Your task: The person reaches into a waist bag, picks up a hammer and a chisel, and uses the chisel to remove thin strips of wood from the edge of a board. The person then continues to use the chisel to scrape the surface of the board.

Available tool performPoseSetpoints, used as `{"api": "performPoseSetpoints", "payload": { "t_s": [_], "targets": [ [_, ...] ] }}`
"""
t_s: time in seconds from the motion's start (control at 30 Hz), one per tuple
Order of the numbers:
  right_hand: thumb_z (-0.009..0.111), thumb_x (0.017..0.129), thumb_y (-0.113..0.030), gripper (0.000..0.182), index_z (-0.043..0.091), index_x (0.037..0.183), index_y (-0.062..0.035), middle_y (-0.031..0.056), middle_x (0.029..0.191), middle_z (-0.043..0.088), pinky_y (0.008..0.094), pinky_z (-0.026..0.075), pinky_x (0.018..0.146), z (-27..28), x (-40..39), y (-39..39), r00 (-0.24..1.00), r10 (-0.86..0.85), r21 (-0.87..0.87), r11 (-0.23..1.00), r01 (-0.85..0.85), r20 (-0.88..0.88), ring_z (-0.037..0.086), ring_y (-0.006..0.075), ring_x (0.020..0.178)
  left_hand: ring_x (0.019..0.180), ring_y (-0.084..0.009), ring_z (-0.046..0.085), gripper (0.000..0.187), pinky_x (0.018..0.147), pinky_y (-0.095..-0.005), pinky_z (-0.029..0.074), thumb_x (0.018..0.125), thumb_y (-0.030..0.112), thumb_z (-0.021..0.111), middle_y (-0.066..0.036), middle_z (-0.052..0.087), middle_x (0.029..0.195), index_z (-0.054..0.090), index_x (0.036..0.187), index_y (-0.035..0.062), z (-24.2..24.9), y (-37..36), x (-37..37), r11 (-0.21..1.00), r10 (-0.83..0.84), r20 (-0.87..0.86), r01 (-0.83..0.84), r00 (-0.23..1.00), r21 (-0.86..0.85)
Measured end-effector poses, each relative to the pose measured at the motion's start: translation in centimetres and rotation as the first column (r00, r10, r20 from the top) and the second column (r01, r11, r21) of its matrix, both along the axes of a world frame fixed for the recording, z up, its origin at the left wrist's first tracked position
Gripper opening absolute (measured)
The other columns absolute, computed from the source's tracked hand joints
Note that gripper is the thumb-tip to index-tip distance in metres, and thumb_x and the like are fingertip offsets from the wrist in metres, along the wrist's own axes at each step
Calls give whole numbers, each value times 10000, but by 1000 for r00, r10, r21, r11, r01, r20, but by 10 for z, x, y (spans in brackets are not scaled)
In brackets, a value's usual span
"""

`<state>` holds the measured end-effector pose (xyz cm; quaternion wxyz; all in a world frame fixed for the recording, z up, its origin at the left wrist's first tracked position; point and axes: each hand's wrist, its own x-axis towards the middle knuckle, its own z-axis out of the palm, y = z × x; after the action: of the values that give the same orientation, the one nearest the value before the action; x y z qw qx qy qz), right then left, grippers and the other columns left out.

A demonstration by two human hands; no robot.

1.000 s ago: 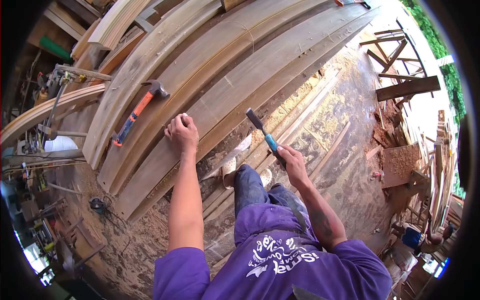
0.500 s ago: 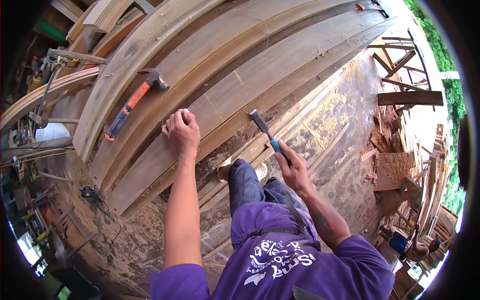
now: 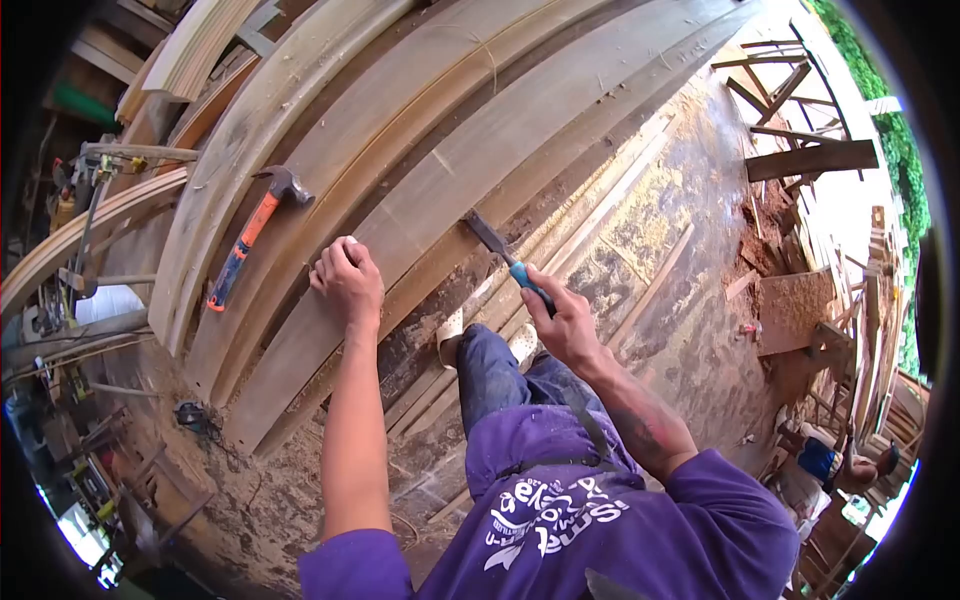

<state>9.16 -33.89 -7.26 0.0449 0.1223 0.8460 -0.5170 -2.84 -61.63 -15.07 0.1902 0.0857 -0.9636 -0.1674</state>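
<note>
My right hand (image 3: 566,325) is wrapped around the blue and black handle of a chisel (image 3: 492,241). The chisel's flat metal blade points up and left, its tip at the near side edge of a long curved wooden plank (image 3: 425,205). My left hand (image 3: 348,284) rests on the same plank with its fingers curled in. Whatever those fingers hold, if anything, is hidden. Left of that hand, a claw hammer (image 3: 245,245) with an orange and blue handle lies on the neighbouring curved plank.
More curved planks (image 3: 290,75) lie alongside, with shavings on them. Wood strips (image 3: 650,285) and sawdust cover the floor on the right. A wooden rack (image 3: 800,100) and stacked lumber stand farther right, where another person (image 3: 825,455) is visible. Tools clutter the left side.
My right hand has brought the chisel left, its tip now at the plank's edge. The view has shifted a little; my left hand stays curled on the plank.
</note>
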Motion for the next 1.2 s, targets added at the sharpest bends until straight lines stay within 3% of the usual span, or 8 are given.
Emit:
{"api": "performPoseSetpoints", "payload": {
  "t_s": [0.1, 0.13, 0.27, 0.4, 0.63, 0.67, 0.77, 1.2],
  "targets": [
    [650, 949, -135, 303, 650, 1245, -67, 214, 1000, 715, 361, 548, 710, 4, 17, 1, 985, 86, -11, 996, -85, 148, 705, 278, 809, 948, -319, 608, 180, 950, -495, 386, 936, 221, 528, -90, 661, 972, 637, 1017, 102, -2, 0, -1, 1000, 2, 6, -2, 1000, -5],
    [647, 948, -131, 294, 653, 1235, -67, 214, 998, 711, 363, 543, 689, -28, 21, -5, 963, 76, 63, 996, -62, -259, 698, 290, 786, 951, -319, 608, 179, 950, -495, 385, 936, 221, 530, -93, 663, 973, 637, 1018, 103, -3, 0, -1, 1000, 22, 13, -22, 1000, -9],
    [668, 939, -110, 300, 658, 1229, -35, 189, 1002, 733, 333, 558, 742, -13, 12, -17, 998, 44, 29, 999, -46, 44, 718, 218, 849, 966, -314, 608, 188, 955, -491, 385, 942, 238, 528, -91, 665, 976, 639, 1020, 107, -7, -1, 3, 1000, 11, 5, -11, 1000, -14],
    [662, 938, -116, 285, 644, 1215, -49, 202, 1002, 708, 333, 539, 719, -34, 27, -8, 959, 91, 82, 994, -71, -268, 715, 246, 856, 982, -304, 609, 202, 950, -487, 385, 962, 262, 519, -82, 663, 976, 643, 1010, 109, -8, -3, -1, 1000, 26, 8, -26, 1000, -14],
    [661, 941, -121, 289, 646, 1222, -58, 197, 982, 712, 329, 538, 717, 7, 23, -10, 982, 80, 10, 997, -83, 170, 706, 235, 816, 961, -305, 608, 201, 958, -493, 377, 960, 264, 517, -69, 664, 973, 641, 1010, 113, -7, -3, -1, 1000, 12, -1, -12, 1000, 25],
    [656, 942, -112, 294, 643, 1230, -57, 197, 931, 706, 327, 533, 680, -8, 24, -16, 983, 89, 75, 994, -78, -163, 683, 232, 743, 960, -308, 610, 206, 956, -495, 376, 962, 269, 513, -73, 665, 972, 638, 1004, 111, -5, -1, -2, 999, 33, 9, -33, 999, 10],
    [664, 935, -113, 294, 649, 1223, -52, 213, 942, 710, 335, 551, 692, -9, 15, -28, 999, 38, -4, 999, -38, 28, 701, 246, 756, 970, -308, 614, 207, 965, -493, 373, 959, 276, 519, -75, 670, 981, 639, 990, 111, -2, -3, -2, 999, 33, 86, -35, 996, 20],
    [660, 926, -93, 295, 633, 1215, -37, 227, 1024, 693, 381, 552, 762, -29, 44, -36, 980, 136, 77, 989, -126, -148, 706, 358, 913, 914, -304, 607, 216, 936, -490, 387, 988, 284, 519, -69, 668, 907, 627, 925, 108, -7, -2, -4, 999, 25, -19, -25, 1000, 35]
  ]
}}
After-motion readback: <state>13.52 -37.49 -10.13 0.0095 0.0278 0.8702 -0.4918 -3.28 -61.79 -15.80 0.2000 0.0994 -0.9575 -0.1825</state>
